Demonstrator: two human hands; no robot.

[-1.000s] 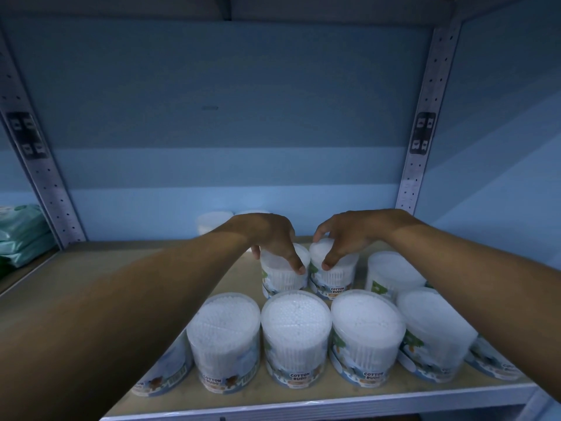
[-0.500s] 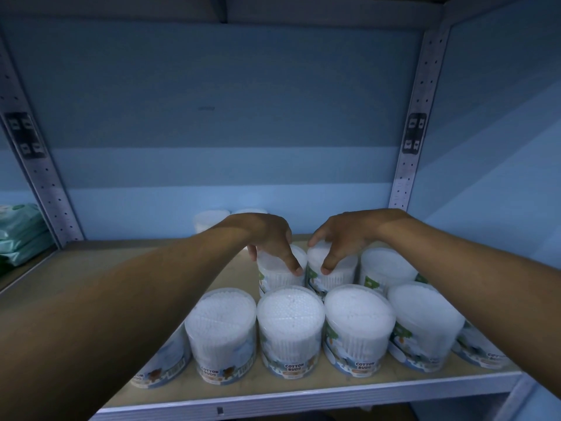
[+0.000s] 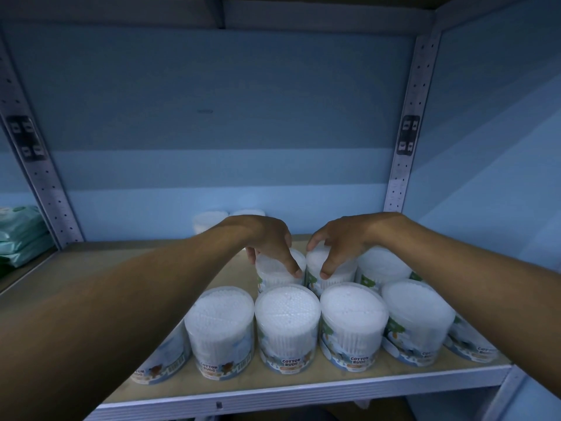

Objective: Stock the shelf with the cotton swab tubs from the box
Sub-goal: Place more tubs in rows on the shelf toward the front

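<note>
Several clear cotton swab tubs stand upright on the shelf board (image 3: 91, 268). A front row (image 3: 287, 326) runs along the shelf's front edge. Behind it, my left hand (image 3: 270, 241) grips the top of one tub (image 3: 273, 276), fingers wrapped over its lid. Right beside it, my right hand (image 3: 340, 241) grips the top of a second tub (image 3: 315, 268). Both held tubs rest on the board, side by side in the second row. Two more tubs (image 3: 209, 221) show at the back, partly hidden by my left wrist. The box is out of view.
Perforated metal uprights (image 3: 403, 165) frame the bay at left and right, with a blue wall behind. Green soft packs (image 3: 21, 235) lie on the neighbouring shelf at far left. The upper shelf's underside (image 3: 273, 13) is overhead. The left half of the board is bare.
The view has drifted slightly, shifting the scene a little left. Both hands stay on the same two tubs in the second row, barely moved.
</note>
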